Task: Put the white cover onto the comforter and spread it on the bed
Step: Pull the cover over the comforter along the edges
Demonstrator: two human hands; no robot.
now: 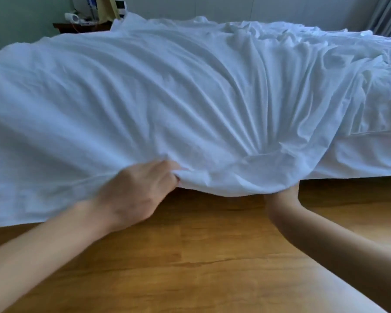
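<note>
A: Left hand [137, 195]?

B: At 7 o'clock, forearm reaching in from the lower left corner. Knuckles up, fingers [167, 169] curled, pinching the near hem of the cover [167, 91].

A: Right hand [282, 197]?

B: At 5 o'clock, forearm entering from the lower right. Only the wrist and heel show; the rest is under the hem. Cannot tell how its fingers lie. Folds fan out from a bunched point just above it.

A: Where does the cover lie?

B: Over the bed [359, 154], from 9 to 3 o'clock, creased and rumpled toward 1 o'clock. The near edge is lifted between the hands, above the wooden floor [212, 256]. Comforter not told apart from the cover.

A: Containers, labels?

B: A dark side table [81, 27] at 11 o'clock bears small items, too blurred to name. No writing readable.
</note>
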